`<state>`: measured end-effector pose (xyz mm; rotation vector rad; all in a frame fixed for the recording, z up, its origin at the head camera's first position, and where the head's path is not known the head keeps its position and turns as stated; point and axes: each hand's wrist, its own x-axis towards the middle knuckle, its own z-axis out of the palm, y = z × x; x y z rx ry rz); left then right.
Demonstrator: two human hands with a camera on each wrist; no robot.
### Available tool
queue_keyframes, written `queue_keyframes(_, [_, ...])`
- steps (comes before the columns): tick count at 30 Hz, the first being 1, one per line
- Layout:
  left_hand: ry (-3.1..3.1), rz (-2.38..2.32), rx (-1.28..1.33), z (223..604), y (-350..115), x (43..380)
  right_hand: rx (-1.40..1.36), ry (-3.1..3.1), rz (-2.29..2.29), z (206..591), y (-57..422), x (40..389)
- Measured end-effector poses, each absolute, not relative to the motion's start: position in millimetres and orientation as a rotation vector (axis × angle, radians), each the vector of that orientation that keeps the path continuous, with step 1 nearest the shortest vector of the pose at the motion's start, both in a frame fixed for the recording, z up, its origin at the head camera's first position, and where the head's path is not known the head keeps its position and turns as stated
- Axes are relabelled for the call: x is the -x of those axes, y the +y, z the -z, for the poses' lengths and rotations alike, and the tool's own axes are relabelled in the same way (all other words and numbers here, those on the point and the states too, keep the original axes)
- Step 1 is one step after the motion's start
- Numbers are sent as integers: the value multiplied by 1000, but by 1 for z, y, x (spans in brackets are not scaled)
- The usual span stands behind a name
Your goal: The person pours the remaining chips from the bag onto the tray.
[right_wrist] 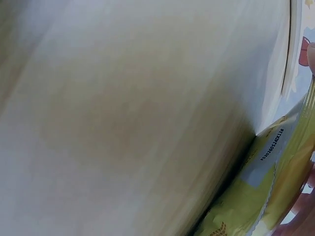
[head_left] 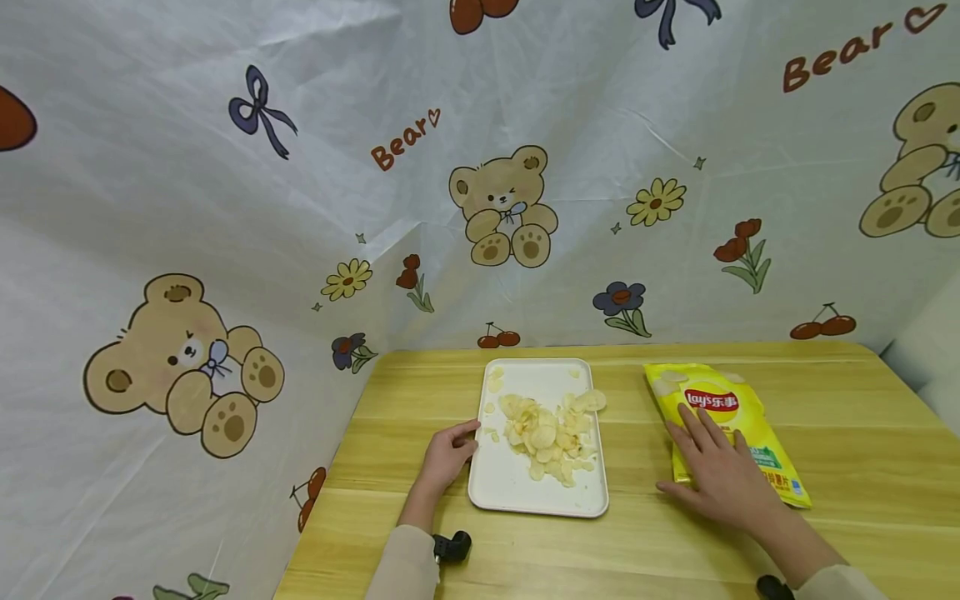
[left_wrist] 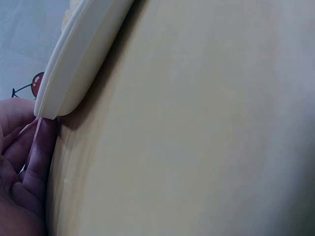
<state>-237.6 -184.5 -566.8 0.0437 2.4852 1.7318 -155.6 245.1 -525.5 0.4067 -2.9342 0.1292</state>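
A white rectangular tray (head_left: 540, 499) lies on the table with a pile of potato chips (head_left: 543, 429) in its middle. My left hand (head_left: 447, 457) pinches the tray's left rim; in the left wrist view its fingers (left_wrist: 43, 147) meet the tray's edge (left_wrist: 74, 73) from above and below. To the right, a yellow Lay's chip bag (head_left: 757, 417) lies flat, looking slack. Across its front rests my right hand (head_left: 723, 479), fingers spread and straight, thumb off the bag's left side. The right wrist view catches the bag's crimped edge (right_wrist: 275, 182) close up.
One large chip (head_left: 595, 400) overhangs the tray's right rim, and small crumbs (head_left: 491, 433) lie along its left side. The wooden table (head_left: 637, 550) ends against a printed bear cloth (head_left: 585, 108) at the back and left.
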Motion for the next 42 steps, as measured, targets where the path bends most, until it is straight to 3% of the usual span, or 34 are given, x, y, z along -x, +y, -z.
queue_keyframes(42, [2524,-1739,64,561,-176,230,-329,-2802,-227,522,268,148])
